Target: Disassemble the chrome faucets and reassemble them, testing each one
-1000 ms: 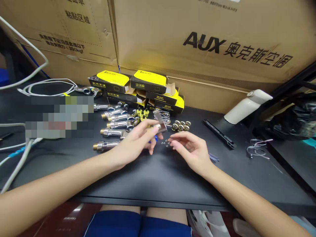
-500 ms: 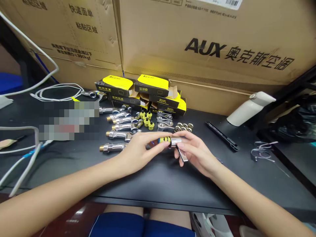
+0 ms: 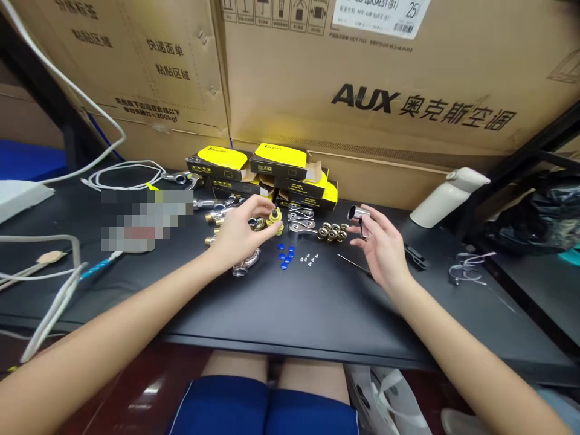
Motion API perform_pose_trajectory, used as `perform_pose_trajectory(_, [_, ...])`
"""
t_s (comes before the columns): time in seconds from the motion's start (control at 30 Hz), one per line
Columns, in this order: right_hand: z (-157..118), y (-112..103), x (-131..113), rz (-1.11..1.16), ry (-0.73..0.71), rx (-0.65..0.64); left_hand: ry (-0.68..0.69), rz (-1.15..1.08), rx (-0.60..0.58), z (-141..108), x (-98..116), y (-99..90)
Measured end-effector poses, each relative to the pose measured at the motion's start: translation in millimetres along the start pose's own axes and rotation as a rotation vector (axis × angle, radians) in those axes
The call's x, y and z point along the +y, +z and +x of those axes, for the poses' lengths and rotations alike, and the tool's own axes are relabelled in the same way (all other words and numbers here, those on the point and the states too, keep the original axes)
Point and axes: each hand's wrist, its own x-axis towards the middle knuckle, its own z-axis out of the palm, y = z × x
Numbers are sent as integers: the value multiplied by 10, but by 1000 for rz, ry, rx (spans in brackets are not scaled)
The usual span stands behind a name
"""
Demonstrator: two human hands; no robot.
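My left hand [image 3: 242, 232] is curled around a yellow valve cartridge [image 3: 274, 215] with a black stem, its thumb and fingers on either side. More yellow cartridges stand close by, partly hidden by the hand. Raised off the table at the right, my right hand [image 3: 383, 241] grips a chrome faucet handle [image 3: 357, 212], whose round hollow end faces left. Chrome faucet bodies [image 3: 247, 264] with brass ends lie behind and below my left hand, partly covered by it.
Blue caps [image 3: 284, 265], small screws [image 3: 310, 263], brass-coloured rings [image 3: 333, 233] and flat chrome levers [image 3: 301, 226] lie mid-table. Behind are black-and-yellow boxes [image 3: 278, 158] and large cartons [image 3: 376, 60]. A white bottle [image 3: 446, 196] leans at right; cables [image 3: 58, 314] run along the left.
My hands have moved apart. The yellow cartridge has gone forward and left with my left hand to the other cartridges; my right hand has carried the chrome handle right and forward.
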Motion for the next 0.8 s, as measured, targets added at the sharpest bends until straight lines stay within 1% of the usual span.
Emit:
perform_pose_trajectory(0.1, [34, -17, 19, -19, -33, 31, 122, 187, -96, 18, -84, -4])
perform_pose_trajectory(0.17, [55, -28, 21, -34, -27, 51, 195, 309, -119, 37, -125, -16])
perform_pose_trajectory(0.23, [89, -54, 21, -79, -20, 77, 230, 414, -119, 58, -144, -40])
perform_pose_trajectory(0.3, [139, -104, 31, -156, -45, 102, 236, 482, -114, 74, -141, -69])
perform_pose_trajectory(0.37, [204, -178, 55, -273, -112, 109, 240, 516, -108, 80, -126, -93])
perform_pose_trajectory(0.43, [275, -267, 88, -444, -193, 82, 239, 556, -118, 78, -112, -104])
perform_pose_trajectory(0.53, [373, -401, 135, -658, -287, 44, 219, 626, -169, 62, -114, -93])
perform_pose_trajectory(0.67, [442, -490, 167, -746, -364, 60, 214, 655, -219, 43, -157, -63])
perform_pose_trajectory(0.8, [386, -412, 189, -729, -400, 34, 201, 672, -222, 51, -192, -53])
